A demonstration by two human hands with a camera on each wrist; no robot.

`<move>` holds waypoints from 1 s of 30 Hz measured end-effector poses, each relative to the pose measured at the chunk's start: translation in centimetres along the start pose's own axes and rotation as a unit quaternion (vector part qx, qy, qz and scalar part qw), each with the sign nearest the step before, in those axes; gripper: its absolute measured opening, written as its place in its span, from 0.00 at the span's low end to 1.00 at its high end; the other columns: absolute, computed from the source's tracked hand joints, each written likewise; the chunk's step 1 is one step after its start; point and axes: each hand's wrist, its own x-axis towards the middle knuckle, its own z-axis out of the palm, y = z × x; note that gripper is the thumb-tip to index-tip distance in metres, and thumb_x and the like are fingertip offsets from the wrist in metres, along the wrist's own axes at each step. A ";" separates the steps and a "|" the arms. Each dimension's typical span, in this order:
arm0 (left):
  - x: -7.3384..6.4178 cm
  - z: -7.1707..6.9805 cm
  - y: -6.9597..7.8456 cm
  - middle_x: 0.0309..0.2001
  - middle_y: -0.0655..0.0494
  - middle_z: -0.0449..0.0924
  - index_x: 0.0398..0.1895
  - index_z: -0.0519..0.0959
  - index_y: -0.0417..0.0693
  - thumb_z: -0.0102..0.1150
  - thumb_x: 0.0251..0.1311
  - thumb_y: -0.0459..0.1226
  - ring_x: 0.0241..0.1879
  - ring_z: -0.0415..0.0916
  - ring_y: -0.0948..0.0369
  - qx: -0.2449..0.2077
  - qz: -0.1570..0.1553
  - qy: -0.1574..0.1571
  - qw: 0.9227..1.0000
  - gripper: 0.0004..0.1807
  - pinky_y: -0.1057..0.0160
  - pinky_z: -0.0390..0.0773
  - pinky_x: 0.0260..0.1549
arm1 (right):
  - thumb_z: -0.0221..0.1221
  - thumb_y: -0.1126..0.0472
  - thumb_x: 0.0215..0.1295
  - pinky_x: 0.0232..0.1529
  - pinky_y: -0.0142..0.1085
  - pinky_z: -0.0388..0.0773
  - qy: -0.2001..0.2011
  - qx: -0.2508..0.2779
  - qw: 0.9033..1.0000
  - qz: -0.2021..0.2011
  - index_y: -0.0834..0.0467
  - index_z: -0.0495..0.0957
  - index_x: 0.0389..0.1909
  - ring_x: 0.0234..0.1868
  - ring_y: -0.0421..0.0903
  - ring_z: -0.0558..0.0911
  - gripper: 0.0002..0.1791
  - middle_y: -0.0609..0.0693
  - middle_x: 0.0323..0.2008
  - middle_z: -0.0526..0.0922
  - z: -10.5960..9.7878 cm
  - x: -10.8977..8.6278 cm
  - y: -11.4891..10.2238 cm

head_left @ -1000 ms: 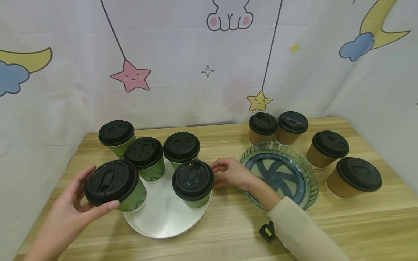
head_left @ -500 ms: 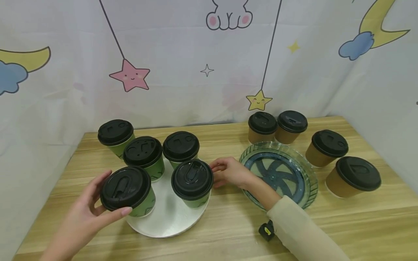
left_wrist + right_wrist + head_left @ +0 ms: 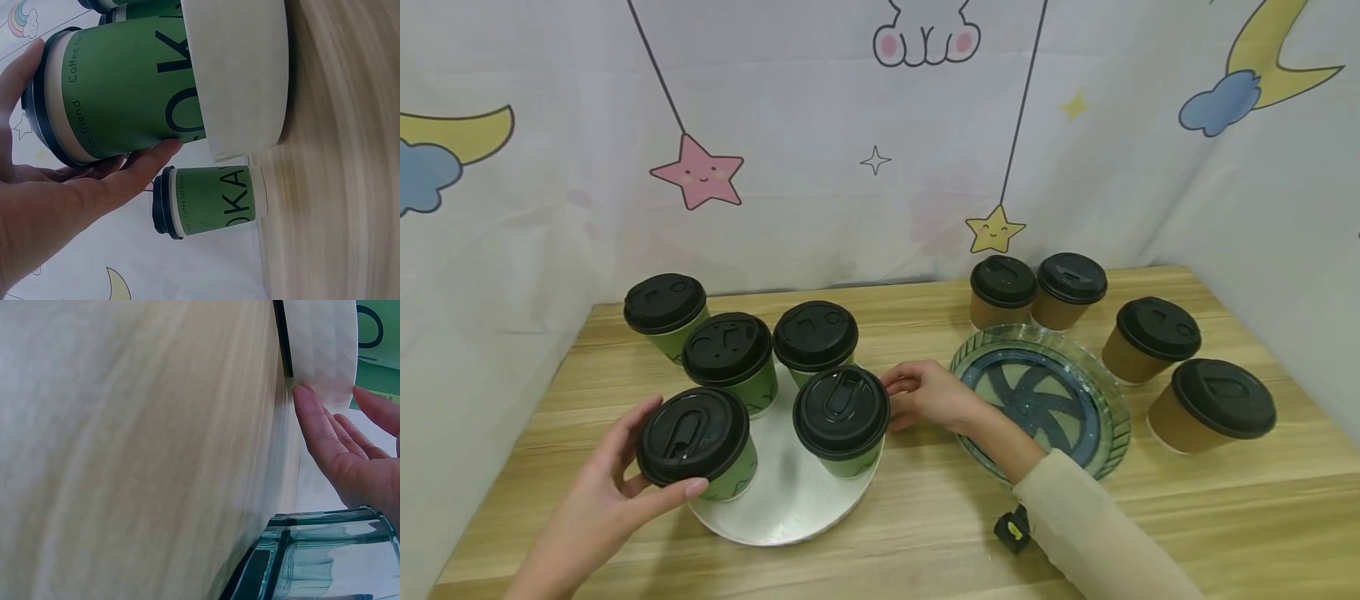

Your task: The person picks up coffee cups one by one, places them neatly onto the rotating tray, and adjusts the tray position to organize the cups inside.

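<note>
My left hand point(image 3: 606, 492) grips a green paper coffee cup point(image 3: 733, 475) with a black lid, thumb in front and fingers round the far side. The cup is at the front left of a round white stand point(image 3: 790, 517); in the left wrist view the stand's rim hides the cup's base. My right hand point(image 3: 936, 400) holds the stand's right edge, with the thumb at its upper edge and a fingertip low on its side point(image 3: 322, 356). Other green cups on the stand are one at the right point(image 3: 842, 425), one behind point(image 3: 816, 337) and one in the middle point(image 3: 730, 358).
Another green cup point(image 3: 666, 312) stands on the wooden table behind the stand, at left. A clear bluish-green dish point(image 3: 1112, 425) lies under my right forearm. Several brown lidded cups, such as the nearest one point(image 3: 1213, 408), stand around it. A small black object point(image 3: 1013, 532) lies by my sleeve.
My left hand has moved right and slightly nearer, carrying the green cup further over the stand; it barely moved in the last half second. My right hand has stayed put.
</note>
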 end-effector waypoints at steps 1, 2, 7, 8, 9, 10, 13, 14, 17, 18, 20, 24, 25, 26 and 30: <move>0.0 0.0 0.0 0.63 0.46 0.54 0.70 0.47 0.44 0.66 0.47 0.28 0.54 0.58 0.77 0.000 0.000 0.000 1.000 0.49 0.80 0.70 0.43 | 0.55 0.74 0.60 0.37 0.47 0.79 0.000 0.000 1.000 0.000 0.73 0.71 0.48 0.33 0.50 0.81 0.15 0.60 0.39 0.80 0.0 0.0 0.0; 0.0 0.0 -0.1 0.63 0.46 0.54 0.70 0.47 0.43 0.66 0.47 0.27 0.54 0.58 0.77 0.000 0.000 0.001 1.000 0.49 0.81 0.69 0.43 | 0.54 0.74 0.60 0.37 0.47 0.79 0.000 0.000 1.000 -0.001 0.73 0.71 0.48 0.33 0.50 0.81 0.15 0.60 0.39 0.80 0.0 0.0 0.0; 0.1 -0.2 -0.3 0.63 0.45 0.54 0.70 0.46 0.43 0.66 0.47 0.27 0.54 0.57 0.77 0.009 0.001 0.007 1.000 0.49 0.82 0.68 0.43 | 0.55 0.74 0.60 0.37 0.47 0.80 0.000 -0.003 1.000 -0.002 0.73 0.71 0.48 0.34 0.50 0.81 0.15 0.61 0.39 0.79 0.0 0.0 0.0; 0.1 -0.3 -0.3 0.63 0.45 0.54 0.70 0.46 0.42 0.66 0.47 0.27 0.55 0.57 0.77 0.010 0.001 0.008 1.000 0.49 0.83 0.67 0.43 | 0.55 0.74 0.60 0.37 0.47 0.80 0.000 -0.003 1.000 -0.003 0.73 0.71 0.48 0.34 0.50 0.81 0.15 0.61 0.39 0.79 0.0 0.0 0.0; 0.1 -0.3 -0.4 0.63 0.45 0.54 0.70 0.46 0.43 0.66 0.47 0.28 0.55 0.57 0.77 0.011 0.001 0.008 1.000 0.49 0.83 0.67 0.43 | 0.55 0.74 0.60 0.37 0.47 0.80 0.000 -0.003 1.000 -0.003 0.73 0.71 0.48 0.34 0.50 0.81 0.15 0.61 0.39 0.79 0.0 0.0 0.0; 0.1 -0.4 -0.4 0.63 0.44 0.54 0.70 0.46 0.43 0.66 0.48 0.28 0.55 0.56 0.78 0.011 0.000 0.007 1.000 0.49 0.83 0.67 0.43 | 0.55 0.74 0.60 0.37 0.47 0.80 0.000 -0.002 1.000 -0.003 0.73 0.71 0.48 0.34 0.50 0.81 0.15 0.61 0.39 0.79 0.0 0.0 0.0; 0.2 -0.5 -0.5 0.64 0.44 0.53 0.70 0.46 0.44 0.66 0.48 0.28 0.55 0.56 0.78 0.004 -0.004 0.003 1.000 0.49 0.83 0.67 0.44 | 0.54 0.74 0.60 0.37 0.47 0.80 0.000 -0.001 1.000 -0.003 0.73 0.71 0.48 0.34 0.50 0.81 0.15 0.61 0.39 0.79 0.0 0.0 0.0; 0.2 -0.5 -0.5 0.64 0.43 0.53 0.70 0.46 0.44 0.65 0.48 0.28 0.55 0.56 0.79 0.003 -0.006 0.002 1.000 0.49 0.83 0.67 0.44 | 0.54 0.74 0.60 0.37 0.47 0.80 0.000 -0.001 1.000 -0.003 0.73 0.70 0.48 0.34 0.50 0.81 0.15 0.61 0.39 0.79 0.0 0.0 0.1; 0.3 -0.6 -0.5 0.64 0.43 0.53 0.70 0.45 0.45 0.65 0.49 0.28 0.55 0.56 0.79 0.003 -0.010 -0.001 1.000 0.49 0.83 0.66 0.44 | 0.54 0.74 0.60 0.37 0.47 0.80 0.002 -0.002 1.000 -0.003 0.73 0.70 0.48 0.34 0.50 0.81 0.15 0.62 0.40 0.79 0.0 0.0 0.1; 0.3 -0.7 -0.5 0.64 0.42 0.53 0.70 0.45 0.45 0.65 0.49 0.28 0.55 0.56 0.80 0.004 -0.011 -0.002 1.000 0.49 0.84 0.66 0.44 | 0.54 0.74 0.60 0.37 0.47 0.80 0.002 -0.003 1.000 -0.003 0.73 0.70 0.48 0.34 0.50 0.81 0.15 0.62 0.40 0.79 0.0 0.0 0.1; 0.3 -0.7 -0.5 0.64 0.41 0.53 0.71 0.44 0.45 0.65 0.49 0.28 0.55 0.56 0.80 0.004 -0.011 -0.005 1.000 0.50 0.83 0.66 0.44 | 0.54 0.74 0.60 0.37 0.47 0.80 0.003 -0.004 1.000 -0.003 0.73 0.70 0.48 0.34 0.51 0.81 0.15 0.62 0.40 0.79 0.0 0.0 0.1; 0.3 -0.8 -0.5 0.65 0.39 0.52 0.71 0.42 0.45 0.64 0.50 0.29 0.53 0.58 0.81 0.004 -0.013 -0.015 1.000 0.50 0.82 0.68 0.43 | 0.54 0.73 0.61 0.37 0.47 0.80 0.001 -0.006 1.000 -0.005 0.73 0.71 0.48 0.34 0.51 0.81 0.15 0.61 0.40 0.79 0.0 0.0 0.1; 0.2 -0.8 -0.5 0.65 0.39 0.51 0.71 0.42 0.45 0.64 0.51 0.29 0.53 0.58 0.82 0.002 -0.013 -0.018 1.000 0.50 0.81 0.69 0.43 | 0.54 0.73 0.61 0.37 0.47 0.80 0.000 -0.007 1.000 -0.005 0.73 0.71 0.48 0.34 0.50 0.81 0.15 0.61 0.40 0.79 0.0 0.0 0.2; 0.2 -0.8 -0.5 0.66 0.39 0.51 0.71 0.41 0.45 0.64 0.51 0.29 0.52 0.58 0.82 0.000 -0.013 -0.021 1.000 0.51 0.80 0.70 0.43 | 0.55 0.73 0.61 0.37 0.46 0.80 0.000 -0.007 1.000 -0.005 0.73 0.70 0.49 0.34 0.50 0.81 0.15 0.61 0.40 0.79 0.0 0.0 0.2; 0.1 -0.9 -0.5 0.66 0.40 0.51 0.72 0.40 0.46 0.63 0.51 0.28 0.52 0.59 0.81 -0.004 -0.006 -0.029 1.000 0.51 0.79 0.71 0.43 | 0.55 0.73 0.61 0.36 0.46 0.80 -0.001 -0.010 1.000 -0.007 0.73 0.70 0.49 0.34 0.50 0.81 0.15 0.61 0.40 0.79 0.0 0.0 0.1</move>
